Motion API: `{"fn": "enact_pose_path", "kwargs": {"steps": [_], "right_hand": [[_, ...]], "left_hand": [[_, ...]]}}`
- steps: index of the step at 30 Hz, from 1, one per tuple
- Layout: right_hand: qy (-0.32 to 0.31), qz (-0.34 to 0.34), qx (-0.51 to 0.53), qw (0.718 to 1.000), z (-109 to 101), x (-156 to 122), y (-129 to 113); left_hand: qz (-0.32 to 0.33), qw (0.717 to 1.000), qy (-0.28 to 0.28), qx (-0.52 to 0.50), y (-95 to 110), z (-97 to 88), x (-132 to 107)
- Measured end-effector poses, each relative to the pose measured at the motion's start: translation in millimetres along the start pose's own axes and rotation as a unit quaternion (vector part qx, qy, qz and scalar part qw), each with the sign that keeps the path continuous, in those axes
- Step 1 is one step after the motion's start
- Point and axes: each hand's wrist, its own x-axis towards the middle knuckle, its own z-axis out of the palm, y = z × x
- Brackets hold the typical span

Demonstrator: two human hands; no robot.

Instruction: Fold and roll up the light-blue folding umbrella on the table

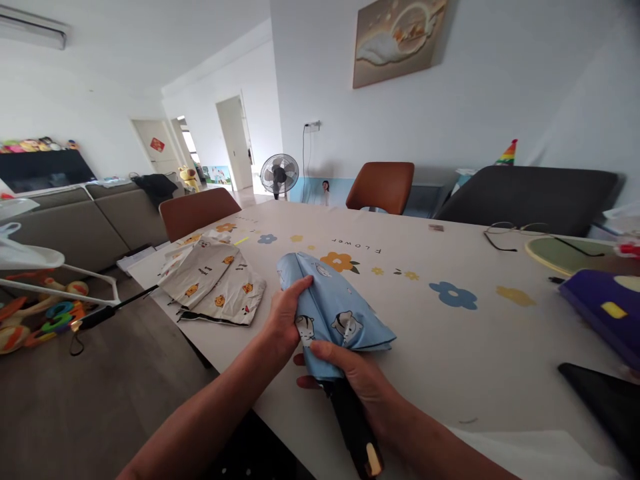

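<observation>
the light-blue, animal-printed fabric umbrella [333,310] is over the white, flower-printed surface [435,360]. the left hand [286,315] grips its folds, the right hand [367,383] its lower end, fingers closed round both, likely keeping it gathered. a beige, printed fabric umbrella [210,280] juts past the left edge; bare surface opens rightward.

Pale wall [320,67] is rising behind table [475,353], picture [400,41] is hanging on it, gray sofa [123,217] is standing at left

Table [440,360], from middle: beige umbrella [213,283] at 9 o'clock, glasses [520,230] at 2, purple case [590,307] at 3
</observation>
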Motion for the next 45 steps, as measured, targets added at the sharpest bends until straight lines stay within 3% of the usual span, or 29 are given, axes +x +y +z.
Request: {"fn": "enact_pose_path", "kwargs": {"steps": [5, 8, 15, 19, 28, 40, 42, 45], "right_hand": [[-0.029, 0.063, 0.002, 0.998, -3, 1, -2], [-0.011, 0.094, -0.031, 0.995, -4, 0, -4], [0.015, 0.104, -0.066, 0.992, -3, -3, -5], [0.009, 0.125, -0.074, 0.989, -1, -5, -10], [0.010, 0.144, -0.034, 0.989, -5, -2, -15], [0.010, 0.180, -0.094, 0.979, -2, 1, -10], [0.014, 0.182, -0.073, 0.981, -2, 1, -10], [0.006, 0.182, -0.041, 0.982, -1, 0, -12]], "left_hand": [[-0.059, 0.998, 0.011, 0.019, -4, -5.2, 2], [-0.084, 0.996, -0.004, 0.028, 0, -4.0, 6], [-0.066, 0.996, 0.016, 0.065, 30, -5.6, 47], [-0.070, 0.995, -0.009, 0.069, 29, -6.3, 62], [-0.055, 0.997, 0.003, 0.055, 21, -4.9, 61], [-0.097, 0.992, 0.020, 0.080, 28, -9.8, 61], [-0.074, 0.990, 0.007, 0.118, 27, -13.5, 65], [0.083, 0.966, 0.011, 0.244, 24, -19.1, 71]]}}
